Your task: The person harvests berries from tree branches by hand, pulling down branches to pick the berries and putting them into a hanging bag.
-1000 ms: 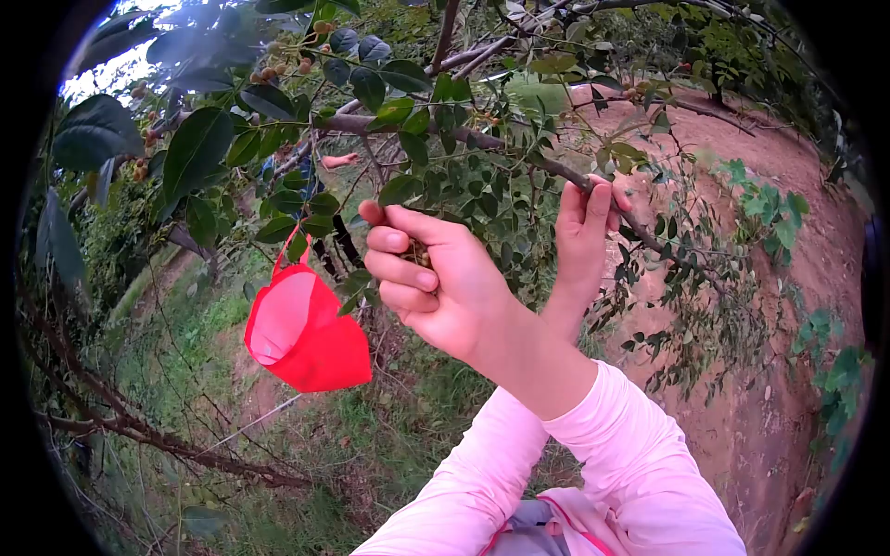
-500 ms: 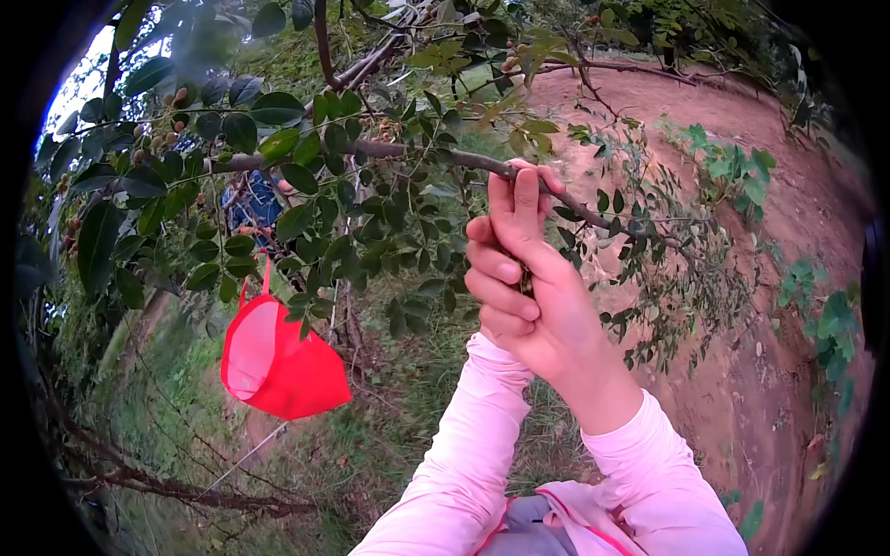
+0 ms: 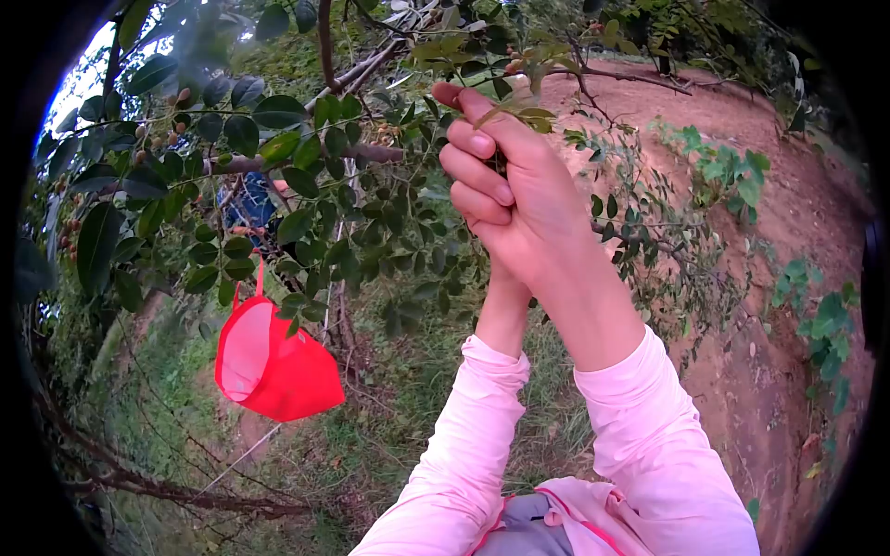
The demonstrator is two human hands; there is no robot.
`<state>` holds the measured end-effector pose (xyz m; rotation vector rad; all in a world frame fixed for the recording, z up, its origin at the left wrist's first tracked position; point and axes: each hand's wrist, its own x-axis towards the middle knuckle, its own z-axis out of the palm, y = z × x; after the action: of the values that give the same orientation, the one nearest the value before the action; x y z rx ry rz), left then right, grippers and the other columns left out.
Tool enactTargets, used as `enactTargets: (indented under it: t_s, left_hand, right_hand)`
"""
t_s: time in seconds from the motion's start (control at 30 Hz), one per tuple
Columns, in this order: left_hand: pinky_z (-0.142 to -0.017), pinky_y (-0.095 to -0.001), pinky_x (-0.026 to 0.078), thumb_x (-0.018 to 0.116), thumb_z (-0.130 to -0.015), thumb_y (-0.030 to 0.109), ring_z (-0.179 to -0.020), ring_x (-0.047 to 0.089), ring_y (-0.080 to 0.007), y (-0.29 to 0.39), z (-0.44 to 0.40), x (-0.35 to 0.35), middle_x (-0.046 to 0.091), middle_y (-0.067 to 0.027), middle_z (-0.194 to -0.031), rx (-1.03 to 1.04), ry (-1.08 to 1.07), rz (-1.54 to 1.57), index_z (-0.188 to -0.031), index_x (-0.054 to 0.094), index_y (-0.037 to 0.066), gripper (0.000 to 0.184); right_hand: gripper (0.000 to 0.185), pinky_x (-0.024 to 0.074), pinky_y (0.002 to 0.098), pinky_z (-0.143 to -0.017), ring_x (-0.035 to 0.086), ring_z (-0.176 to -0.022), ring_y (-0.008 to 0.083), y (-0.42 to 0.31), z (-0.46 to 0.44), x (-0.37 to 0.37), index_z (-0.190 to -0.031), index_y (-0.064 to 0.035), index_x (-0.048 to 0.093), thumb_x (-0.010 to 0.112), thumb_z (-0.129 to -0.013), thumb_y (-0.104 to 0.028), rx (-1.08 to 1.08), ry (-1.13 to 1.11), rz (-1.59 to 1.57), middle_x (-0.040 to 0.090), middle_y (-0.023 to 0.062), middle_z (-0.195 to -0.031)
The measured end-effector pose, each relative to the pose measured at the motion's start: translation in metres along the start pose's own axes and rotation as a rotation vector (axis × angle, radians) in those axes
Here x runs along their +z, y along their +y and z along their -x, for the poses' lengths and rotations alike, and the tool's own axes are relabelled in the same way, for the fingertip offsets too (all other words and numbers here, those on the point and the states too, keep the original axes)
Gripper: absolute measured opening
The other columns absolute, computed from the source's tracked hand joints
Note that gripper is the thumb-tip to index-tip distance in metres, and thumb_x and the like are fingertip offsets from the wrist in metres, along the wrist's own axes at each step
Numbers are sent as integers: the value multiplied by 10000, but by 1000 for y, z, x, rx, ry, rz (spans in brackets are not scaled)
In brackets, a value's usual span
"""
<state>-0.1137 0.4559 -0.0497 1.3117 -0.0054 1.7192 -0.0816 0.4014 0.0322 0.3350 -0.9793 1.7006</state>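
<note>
My right hand (image 3: pixel 519 181) is raised among the leaves, its fingers curled and thumb and forefinger together near a twig. Something small and dark shows between the curled fingers, too hidden to name. Behind it is my left hand (image 3: pixel 505 301); only the wrist and lower part show, and its fingers are hidden. A grey-brown branch (image 3: pixel 371 152) passes behind my right hand. Small brownish fruits (image 3: pixel 514 65) hang just above it. To the left, an open red bag (image 3: pixel 301 375) with a pale inside hangs by its straps below the leaves.
Leafy twigs with more fruits (image 3: pixel 69 236) fill the left side. A person in blue (image 3: pixel 248 208) is partly visible behind the leaves. A bare brown branch (image 3: pixel 185 496) crosses the lower left. Reddish soil (image 3: pixel 742 371) slopes at right, with green creepers (image 3: pixel 830 320).
Over the last half second my right hand has risen up and left, now covering my left hand's fingers. Earlier, the left hand was seen gripping the branch. The view has shifted, moving the bag left.
</note>
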Motion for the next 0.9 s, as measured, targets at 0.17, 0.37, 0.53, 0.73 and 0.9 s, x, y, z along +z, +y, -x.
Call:
enactTargets:
  t_s: [0.17,0.37,0.53,0.73,0.9]
  left_hand:
    - [-732,-217,399,561,-1001,261,-805,480,-77,7,6,1,580,-22,-947,8,-8,11,-1115,520,106,196]
    - [-721,-215,400,567,-999,252,-790,483,-78,9,11,-5,581,-25,-933,27,-16,13,-1096,519,99,188]
    - [-649,-176,367,544,-1011,261,-694,441,-29,-3,8,-17,597,-5,-911,61,28,-21,-1041,517,119,147]
    - [-642,-181,356,516,-1024,270,-709,450,-32,-3,8,-18,597,1,-899,116,32,-71,-1037,513,131,140]
    - [-719,-228,446,543,-1011,227,-888,582,-102,-1,7,-25,601,-1,-955,74,28,-37,-1145,533,120,172]
  right_hand:
    - [207,192,188,-365,281,-459,22,5,30,14,-1047,-17,498,478,-1027,-222,2,136,72,413,-34,-719]
    - [246,196,181,-367,285,-449,16,12,86,4,-1079,-8,517,408,-1054,-228,49,243,-47,391,-41,-705]
    - [210,206,185,-392,292,-451,20,15,140,-9,-1082,-28,522,413,-1044,-203,0,391,-11,409,-35,-716]
    - [194,197,195,-390,278,-466,33,29,188,-7,-1018,-41,507,442,-1030,-223,-192,525,338,378,-34,-703]
    - [220,179,199,-372,250,-450,29,41,200,-9,-1012,-46,511,431,-1039,-248,-279,495,399,350,-37,-670]
